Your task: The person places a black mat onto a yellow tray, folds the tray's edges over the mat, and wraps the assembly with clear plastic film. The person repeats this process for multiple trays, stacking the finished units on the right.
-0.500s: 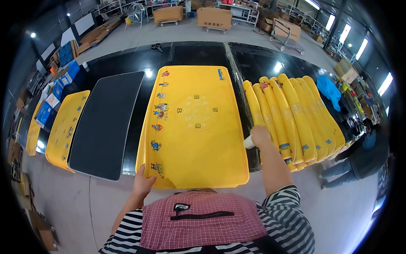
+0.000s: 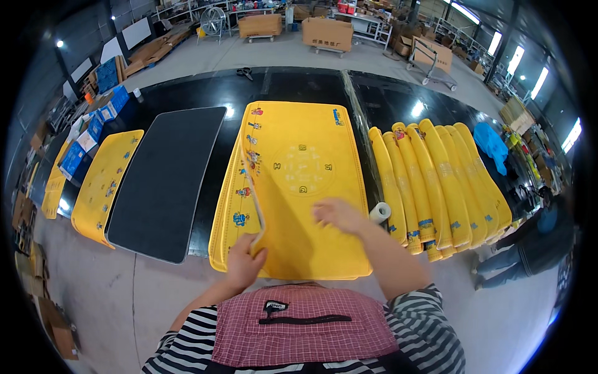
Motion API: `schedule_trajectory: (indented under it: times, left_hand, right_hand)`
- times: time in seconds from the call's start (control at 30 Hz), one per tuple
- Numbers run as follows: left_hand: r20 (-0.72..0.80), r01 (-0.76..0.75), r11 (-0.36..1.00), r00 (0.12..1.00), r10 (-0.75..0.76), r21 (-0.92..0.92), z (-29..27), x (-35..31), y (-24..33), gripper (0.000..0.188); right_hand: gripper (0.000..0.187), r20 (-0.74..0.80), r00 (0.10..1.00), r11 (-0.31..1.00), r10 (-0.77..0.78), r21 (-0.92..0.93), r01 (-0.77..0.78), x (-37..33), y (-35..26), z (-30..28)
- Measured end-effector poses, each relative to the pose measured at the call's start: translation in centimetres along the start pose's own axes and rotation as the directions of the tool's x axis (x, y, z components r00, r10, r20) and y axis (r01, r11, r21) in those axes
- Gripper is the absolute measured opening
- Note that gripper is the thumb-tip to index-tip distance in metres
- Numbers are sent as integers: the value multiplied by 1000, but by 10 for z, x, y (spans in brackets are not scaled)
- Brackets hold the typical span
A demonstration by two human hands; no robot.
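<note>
Yellow mat (image 2: 333, 181) at frame centre, left edge gripped and lifted by left hand (image 2: 245, 258), fingertips partly hidden. Right hand (image 2: 341, 215) blurred above it, fingers loosely opened; contact can't be confirmed.

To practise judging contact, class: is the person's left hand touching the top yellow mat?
Touching. The head view shows the left hand gripping the raised edge of the top yellow mat.

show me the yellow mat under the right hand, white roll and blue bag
Yellow mat (image 2: 303, 170), head view, on its printed circle
White roll (image 2: 379, 214), head view, near its middle
Blue bag (image 2: 490, 144), head view, on its crumpled middle
</note>
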State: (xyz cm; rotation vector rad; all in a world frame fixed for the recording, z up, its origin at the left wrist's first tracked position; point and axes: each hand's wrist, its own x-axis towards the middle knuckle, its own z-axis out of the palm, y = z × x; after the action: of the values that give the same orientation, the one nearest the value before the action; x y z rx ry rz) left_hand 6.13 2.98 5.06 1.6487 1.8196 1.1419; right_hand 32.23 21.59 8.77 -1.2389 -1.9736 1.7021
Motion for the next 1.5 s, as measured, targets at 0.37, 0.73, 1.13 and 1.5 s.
schedule_trajectory:
  times: [0.37, 0.73, 1.13, 1.5]
  left_hand:
    - [56, 138, 881, 990, -126, -453, 103, -18, -37, 51]
    - [280, 200, 906, 955, -96, -373, 148, 9, -19, 31]
    - [-782, -285, 899, 449, 432, 333, -187, 306, 48, 16]
    - [295, -359, 698, 930, 217, 619, -68, 41, -136, 6]
  right_hand:
    - [39, -76, 961, 744, -268, 618, 256, 56, -58, 99]
    - [29, -350, 850, 235, -394, 855, 462, 94, -206, 90]
    - [55, -539, 649, 408, -538, 507, 759, 5, -187, -195]
    - [58, -394, 905, 873, 161, 485, 56, -46, 165, -24]
